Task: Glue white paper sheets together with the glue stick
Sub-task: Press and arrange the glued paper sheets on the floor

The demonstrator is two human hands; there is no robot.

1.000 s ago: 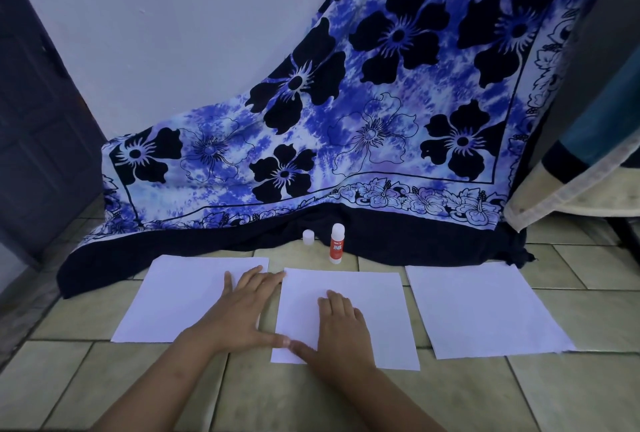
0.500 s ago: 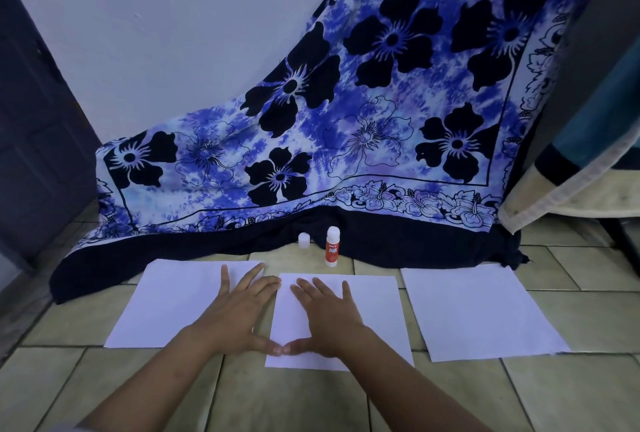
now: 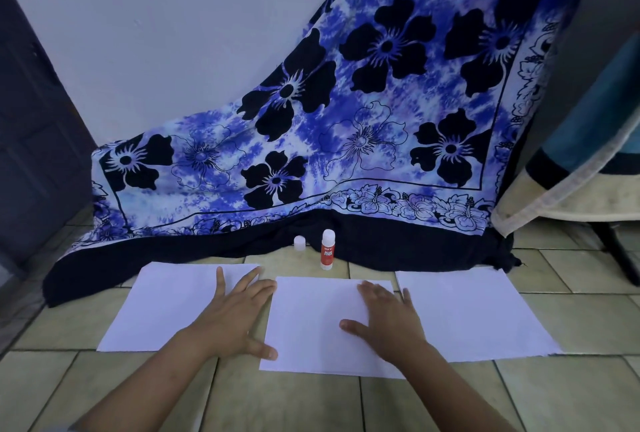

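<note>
Flat, both palms — left hand (image 3: 239, 315), right hand (image 3: 389, 321) — press the middle sheet (image 3: 311, 324)

Sheets: three white paper sheets lay side by side on the tiled floor (image 3: 86, 393): left sheet (image 3: 166, 307), middle sheet (image 3: 311, 321), right sheet (image 3: 474, 310).
Left hand (image 3: 239, 317): flat, fingers spread, across the left sheet's right edge.
Right hand (image 3: 391, 321): flat on the middle sheet.
Glue stick (image 3: 327, 249): upright beyond the sheets, its cap (image 3: 299, 243) just beside it.
Backdrop: blue floral cloth (image 3: 346, 120).
</note>
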